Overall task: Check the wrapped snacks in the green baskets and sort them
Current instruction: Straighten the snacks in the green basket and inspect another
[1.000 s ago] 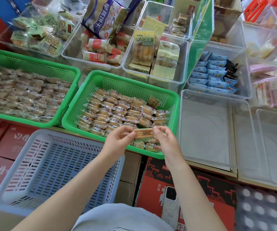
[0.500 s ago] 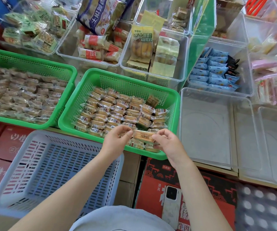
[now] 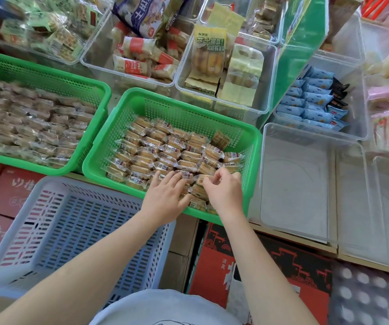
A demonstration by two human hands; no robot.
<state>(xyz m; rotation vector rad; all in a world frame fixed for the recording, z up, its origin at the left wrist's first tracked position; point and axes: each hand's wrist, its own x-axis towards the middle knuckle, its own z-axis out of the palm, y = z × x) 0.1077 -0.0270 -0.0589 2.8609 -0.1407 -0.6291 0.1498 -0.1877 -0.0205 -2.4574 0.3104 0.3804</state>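
1. Since the earlier frames, both hands have come down from holding one wrapped snack up between them over the near rim, and now reach into the middle green basket (image 3: 139, 109).
2. The left hand (image 3: 165, 198) lies flat, fingers straight and slightly spread, on the snacks at the basket's near edge.
3. The right hand (image 3: 224, 193) is just right of it, fingers curled, pinching the wrapper of a snack (image 3: 201, 178) that lies on the pile inside the basket.
4. The wrapped snacks (image 3: 165, 151) fill the basket's floor in rows; one packet (image 3: 220, 139) leans against the far right wall.
5. A second green basket (image 3: 48, 78), left of the middle one, holds a dense layer of similar snacks.
6. A blue-grey basket (image 3: 76, 231) sits in front of the middle basket, to the left.
7. A clear bin (image 3: 306, 184) stands directly right of the middle basket.
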